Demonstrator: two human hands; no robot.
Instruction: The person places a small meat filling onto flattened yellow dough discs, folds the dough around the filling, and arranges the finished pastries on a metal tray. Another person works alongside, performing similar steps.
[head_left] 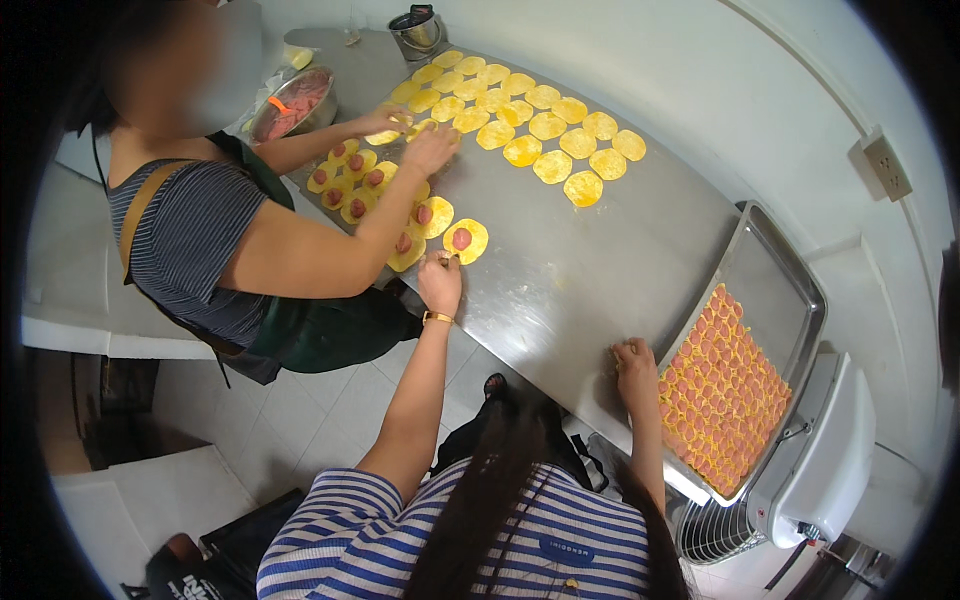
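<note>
Long dark hair is hanging nearest the camera, at 6 o'clock, over a blue-and-white striped shirt. Beyond it, a yellow wrapper is lying on the steel desk, between 11 and 12 o'clock from the middle of the view, bearing a pink ball of filling near its centre. Of the two hands, the left hand is touching the wrapper's rim at about 7 o'clock, its fingers drawn in; whether they are pinching it, I cannot tell. Towards 4 o'clock, the right hand is resting near the desk's edge, loosely curled, nothing showing in its grasp, just beside a steel tray.

The wrapper is looking thin, light and limp, so it is probably bending easily and risking a tear; the filling is seeming soft, moist, perhaps slippery. Its bare yellow margin is offering the safest hold, at 5 and 7 o'clock. Being nearly round, the wrapper is showing no clear long axis and is pointing no particular way.
</note>
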